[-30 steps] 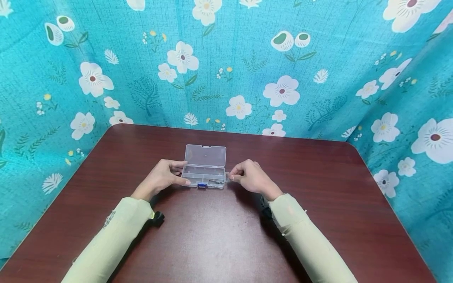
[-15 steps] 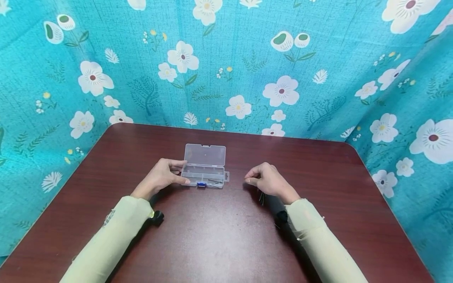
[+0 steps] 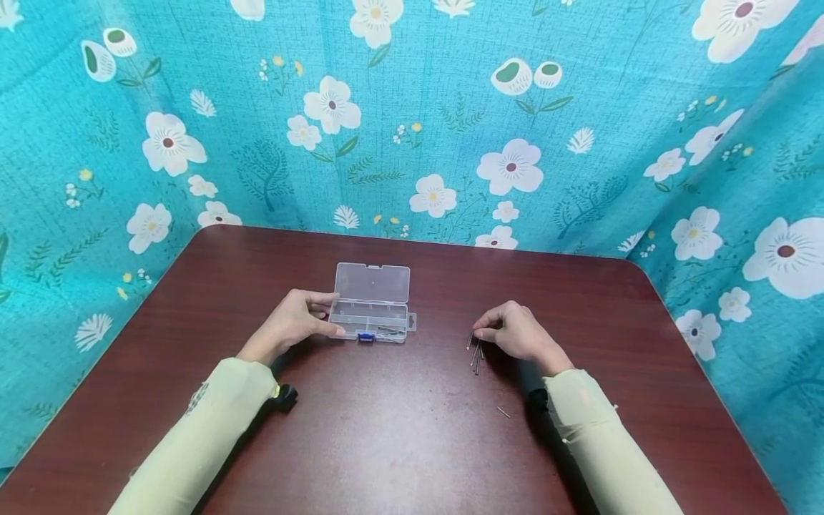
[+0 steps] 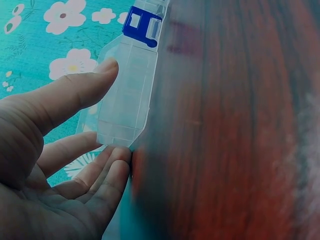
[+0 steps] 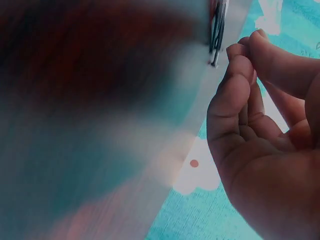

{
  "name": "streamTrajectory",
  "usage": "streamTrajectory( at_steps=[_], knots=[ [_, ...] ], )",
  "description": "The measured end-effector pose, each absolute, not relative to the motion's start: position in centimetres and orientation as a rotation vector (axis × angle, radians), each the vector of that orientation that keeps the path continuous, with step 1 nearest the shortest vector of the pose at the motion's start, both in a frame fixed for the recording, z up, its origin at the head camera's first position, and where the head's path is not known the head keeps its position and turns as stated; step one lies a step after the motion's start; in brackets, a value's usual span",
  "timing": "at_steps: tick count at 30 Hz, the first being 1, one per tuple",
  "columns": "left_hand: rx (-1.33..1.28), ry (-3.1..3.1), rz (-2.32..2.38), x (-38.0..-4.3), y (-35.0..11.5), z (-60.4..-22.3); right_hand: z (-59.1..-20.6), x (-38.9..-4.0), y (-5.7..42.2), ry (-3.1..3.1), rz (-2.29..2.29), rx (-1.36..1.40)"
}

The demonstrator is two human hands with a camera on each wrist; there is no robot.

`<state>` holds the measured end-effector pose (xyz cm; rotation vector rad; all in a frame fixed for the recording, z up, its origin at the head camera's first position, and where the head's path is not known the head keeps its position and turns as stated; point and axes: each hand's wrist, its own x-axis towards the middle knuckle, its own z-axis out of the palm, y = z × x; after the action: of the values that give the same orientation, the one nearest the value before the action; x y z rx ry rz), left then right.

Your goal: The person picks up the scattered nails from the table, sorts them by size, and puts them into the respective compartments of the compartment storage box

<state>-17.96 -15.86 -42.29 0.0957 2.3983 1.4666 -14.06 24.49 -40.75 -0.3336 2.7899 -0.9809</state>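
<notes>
A clear plastic compartment box (image 3: 370, 320) with a blue latch (image 3: 366, 336) lies with its lid up. My left hand (image 3: 290, 325) holds its left end, thumb (image 4: 87, 82) at the front and fingers at the end wall. Several thin metal nails (image 3: 393, 330) lie in its front right compartment. My right hand (image 3: 515, 332) is at a small pile of dark nails (image 3: 477, 357) on the table, its thumb and index tips close together. One nail (image 3: 469, 340) lies right at these fingertips; whether they pinch it is hidden. In the right wrist view, more nails (image 5: 216, 37) show beside the fingers.
A single short nail (image 3: 503, 412) lies apart on the dark red wooden table (image 3: 386, 443), nearer the front. The box's hanging tab (image 3: 412, 322) sticks out to the right. A blue flowered curtain (image 3: 399, 129) hangs behind the table.
My right hand has moved from the box's right end rightward to the pile of nails, uncovering them. My left hand has stayed on the box.
</notes>
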Motion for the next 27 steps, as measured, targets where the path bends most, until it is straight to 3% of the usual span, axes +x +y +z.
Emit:
streamTrajectory(
  at_steps=[27],
  knots=[
    [0.089, 2.41, 1.468, -17.8, -15.9, -42.3, -41.2, -14.5, 25.9, 2.739, -0.815, -0.504]
  ],
)
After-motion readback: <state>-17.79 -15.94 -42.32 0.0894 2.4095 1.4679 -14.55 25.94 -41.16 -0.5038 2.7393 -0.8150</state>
